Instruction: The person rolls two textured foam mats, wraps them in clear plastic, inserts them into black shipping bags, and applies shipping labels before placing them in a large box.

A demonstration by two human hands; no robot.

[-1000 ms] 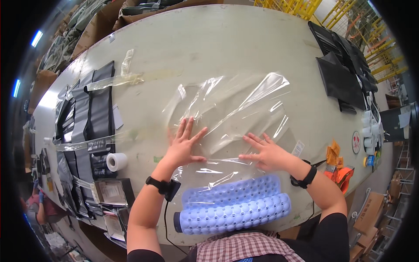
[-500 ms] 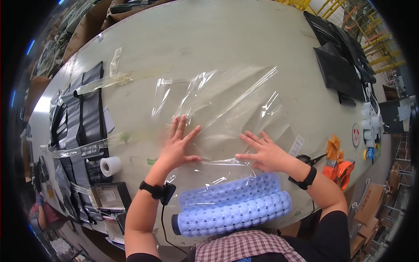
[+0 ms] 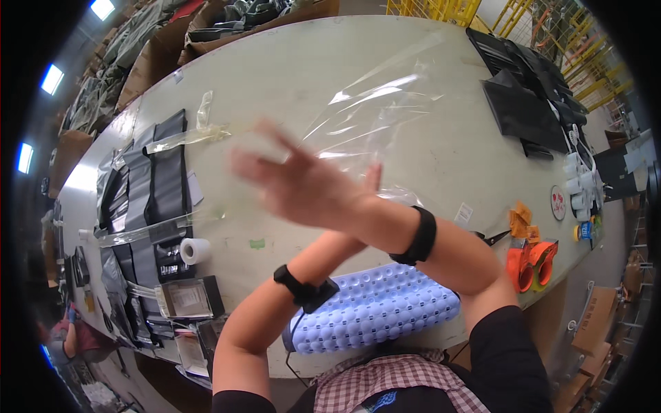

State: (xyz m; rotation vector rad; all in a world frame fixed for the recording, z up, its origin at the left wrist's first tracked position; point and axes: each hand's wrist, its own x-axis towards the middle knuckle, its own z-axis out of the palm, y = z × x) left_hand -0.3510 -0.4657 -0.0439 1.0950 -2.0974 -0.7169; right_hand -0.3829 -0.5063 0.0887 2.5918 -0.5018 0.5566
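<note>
My arms are crossed, the right forearm lying over the left. My right hand is raised above the table at centre-left, blurred by motion, its fingers apart and nothing seen in it. My left hand is mostly hidden behind the right wrist; only a finger shows, by the near part of a clear plastic bag. That bag or film lies wrinkled and shiny across the table's far middle. Close to my body rests a rolled light-blue bubbled mat, partly covered by my forearms.
Black folded packages lie on the left, with a white roll beside them. Orange tape dispensers and black scissors sit at right. More black bags are at the far right. Another person stands at far left.
My hands lay flat and spread on the clear plastic; now my right hand has swung left across my left arm, and the left has moved right. The plastic has shifted away and rightward.
</note>
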